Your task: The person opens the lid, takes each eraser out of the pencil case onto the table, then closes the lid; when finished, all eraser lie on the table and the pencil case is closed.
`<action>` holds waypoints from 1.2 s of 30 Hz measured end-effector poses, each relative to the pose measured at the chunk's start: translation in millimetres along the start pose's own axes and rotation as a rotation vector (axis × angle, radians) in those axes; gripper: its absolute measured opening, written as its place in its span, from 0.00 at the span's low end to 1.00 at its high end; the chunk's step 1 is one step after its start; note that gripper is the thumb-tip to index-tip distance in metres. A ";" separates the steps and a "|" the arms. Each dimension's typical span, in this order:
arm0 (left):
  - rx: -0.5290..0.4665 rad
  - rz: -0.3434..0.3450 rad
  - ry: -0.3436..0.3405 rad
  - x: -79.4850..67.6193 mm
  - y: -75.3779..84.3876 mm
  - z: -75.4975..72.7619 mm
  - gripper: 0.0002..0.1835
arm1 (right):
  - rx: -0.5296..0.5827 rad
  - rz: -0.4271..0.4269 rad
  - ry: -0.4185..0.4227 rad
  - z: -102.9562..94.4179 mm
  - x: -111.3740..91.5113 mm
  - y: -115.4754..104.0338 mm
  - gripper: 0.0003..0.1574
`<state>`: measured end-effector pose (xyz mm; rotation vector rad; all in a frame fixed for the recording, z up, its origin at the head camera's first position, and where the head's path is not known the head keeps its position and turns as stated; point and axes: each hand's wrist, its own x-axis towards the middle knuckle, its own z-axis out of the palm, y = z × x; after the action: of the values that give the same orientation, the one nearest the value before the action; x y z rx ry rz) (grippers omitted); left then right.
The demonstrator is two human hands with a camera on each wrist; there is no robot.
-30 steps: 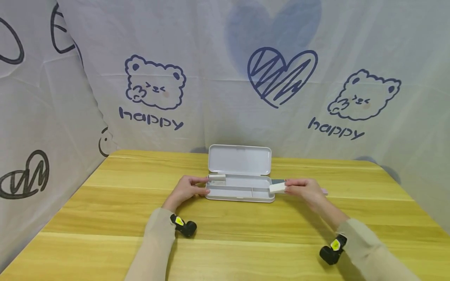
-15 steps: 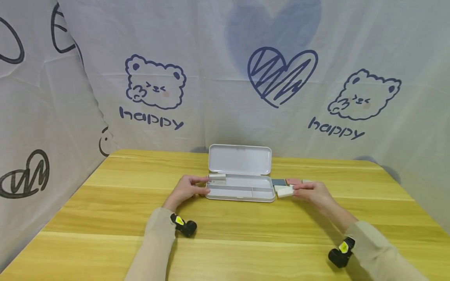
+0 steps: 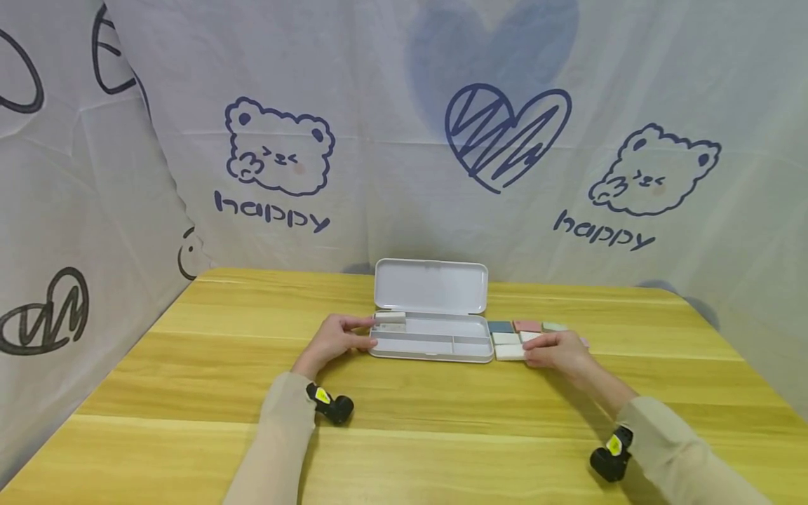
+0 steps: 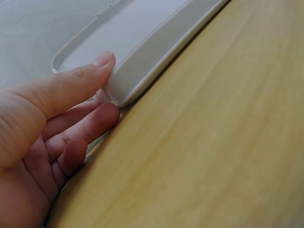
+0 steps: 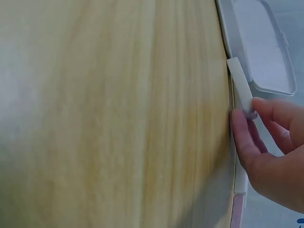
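A white pencil case [image 3: 413,346] lies on the table with its lid [image 3: 431,286] raised at the back. My left hand [image 3: 337,338] holds the case's left end; in the left wrist view the thumb lies on the rim and the fingers are at its side. Inside the back compartment, at the left, are two white erasers [image 3: 389,318]. Just right of the case, my right hand [image 3: 560,352] pinches one end of a white eraser [image 5: 241,88] between thumb and fingers. It lies in front of another white eraser [image 3: 505,338].
Behind those erasers sit a blue eraser [image 3: 501,327], a pink eraser [image 3: 527,325] and a pale green eraser [image 3: 554,326]. My right hand partly covers a further white eraser [image 3: 529,337]. A printed curtain [image 3: 404,175] hangs at the table's [image 3: 404,421] back edge.
My right hand has moved the white eraser from by the case's right end slightly right and toward me, down into the front row. More erasers now show behind it. The left hand stays put.
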<state>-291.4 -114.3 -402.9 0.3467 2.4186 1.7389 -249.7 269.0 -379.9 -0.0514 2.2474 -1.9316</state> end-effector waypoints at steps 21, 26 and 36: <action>0.004 -0.028 0.026 5.1 -5.8 1.1 0.23 | -0.274 -0.033 0.057 -0.8 2.7 -1.3 0.14; 0.006 -0.026 0.027 5.2 -5.7 1.1 0.23 | -0.330 -0.014 0.103 1.8 3.8 -6.2 0.15; -0.001 -0.023 0.022 5.2 -6.1 0.8 0.23 | -0.355 -0.048 0.123 10.5 9.3 -16.4 0.17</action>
<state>-296.8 -114.0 -408.9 0.3000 2.4274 1.7431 -258.7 254.9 -366.3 -0.0339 2.6683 -1.5715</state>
